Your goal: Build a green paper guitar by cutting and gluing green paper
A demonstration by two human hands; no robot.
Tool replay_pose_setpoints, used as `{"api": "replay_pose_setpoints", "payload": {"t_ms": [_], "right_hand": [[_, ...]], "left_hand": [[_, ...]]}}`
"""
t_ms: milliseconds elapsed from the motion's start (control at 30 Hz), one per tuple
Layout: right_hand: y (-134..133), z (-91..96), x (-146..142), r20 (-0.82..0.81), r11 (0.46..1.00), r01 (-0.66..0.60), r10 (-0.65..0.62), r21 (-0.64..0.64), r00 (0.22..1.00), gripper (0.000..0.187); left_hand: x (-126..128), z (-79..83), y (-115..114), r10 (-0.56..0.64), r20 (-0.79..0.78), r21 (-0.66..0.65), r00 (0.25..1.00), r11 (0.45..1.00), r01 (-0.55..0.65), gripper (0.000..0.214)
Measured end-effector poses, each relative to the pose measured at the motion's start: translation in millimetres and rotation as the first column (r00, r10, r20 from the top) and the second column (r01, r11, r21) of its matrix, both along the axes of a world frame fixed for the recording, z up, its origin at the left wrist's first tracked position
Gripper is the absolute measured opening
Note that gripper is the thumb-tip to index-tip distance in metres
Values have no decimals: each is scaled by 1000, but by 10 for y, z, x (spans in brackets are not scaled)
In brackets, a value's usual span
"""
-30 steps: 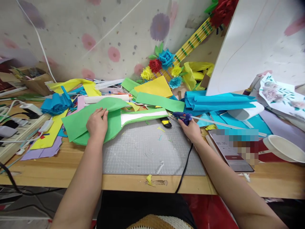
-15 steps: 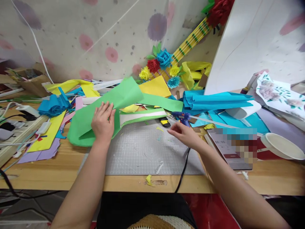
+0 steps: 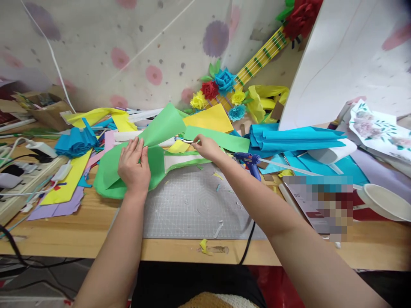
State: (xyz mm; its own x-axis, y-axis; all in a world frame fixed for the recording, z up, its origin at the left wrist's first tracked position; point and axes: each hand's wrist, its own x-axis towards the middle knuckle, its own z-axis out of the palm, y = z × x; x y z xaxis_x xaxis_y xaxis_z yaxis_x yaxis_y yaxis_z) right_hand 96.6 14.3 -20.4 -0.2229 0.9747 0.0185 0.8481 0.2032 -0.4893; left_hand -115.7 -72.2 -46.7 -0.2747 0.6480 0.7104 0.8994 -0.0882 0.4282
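**First speaker:** Where is the green paper [image 3: 109,173]?

**Second speaker:** On the table [image 3: 80,231], overlapping the left edge of the grey cutting mat [image 3: 192,209], with one flap standing up. The left hand [image 3: 133,167] lies on it, fingers spread flat and gripping nothing.

**First speaker:** And the right hand [image 3: 208,147]?

**Second speaker:** It reaches past the flap, fingers curled close around a thin dark object [image 3: 188,141]. Whether they grip it cannot be told. Steady pressure from the left palm likely keeps the sheet from sliding. The glue gun [image 3: 249,160] lies apart, to the right.

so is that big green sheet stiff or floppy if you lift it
Probably floppy: the green sheet has a flap curling up beside the left hand. Likely light and thin, so it should slide easily on the cutting mat.
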Motion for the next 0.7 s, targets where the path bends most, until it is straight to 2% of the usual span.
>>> {"api": "replay_pose_setpoints", "payload": {"t_ms": [67, 133, 233, 300, 367, 433, 533, 600, 700], "right_hand": [[226, 12, -157, 96, 991, 45, -33, -127, 995, 30], [389, 14, -298, 127, 971, 43, -13, -237, 992, 21], [519, -12, -464, 103, 958, 32, -3, -285, 995, 10], [554, -29, -532, 62, 967, 42, -27, -251, 998, 12], [573, -25, -554, -1, 984, 46, -47, -173, 999, 24], [598, 3, -518, -89, 999, 45, -46, -13, 995, 27], [670, 54, -376, -185, 970, 113, -73, 214, 980, 22], [720, 65, -263, -161, 962, 172, -140, 211, 977, 25], [707, 51, -139, 20, 978, 174, -178, 115, 984, 41]], "left_hand": [[-19, -7, 7, 12, 5, -14, 1000, 1000, -12, 41], [-30, -17, 15, 18, 7, -21, 1000, 1000, -18, 40], [-42, -30, 26, 17, 10, -20, 1000, 1000, -17, 40], [-48, -34, 28, 14, 15, -20, 1000, 1000, -14, 40], [-52, -37, 28, 17, 21, -16, 1000, 1000, -17, 40], [-52, -40, 28, 17, 28, -7, 999, 1000, -16, 41], [-38, -49, 27, 2, 33, 12, 999, 1000, -2, 41], [-18, -55, 28, -11, 24, 9, 1000, 1000, 11, 42], [23, -64, 34, -32, 0, -30, 999, 999, 32, 41]]}}
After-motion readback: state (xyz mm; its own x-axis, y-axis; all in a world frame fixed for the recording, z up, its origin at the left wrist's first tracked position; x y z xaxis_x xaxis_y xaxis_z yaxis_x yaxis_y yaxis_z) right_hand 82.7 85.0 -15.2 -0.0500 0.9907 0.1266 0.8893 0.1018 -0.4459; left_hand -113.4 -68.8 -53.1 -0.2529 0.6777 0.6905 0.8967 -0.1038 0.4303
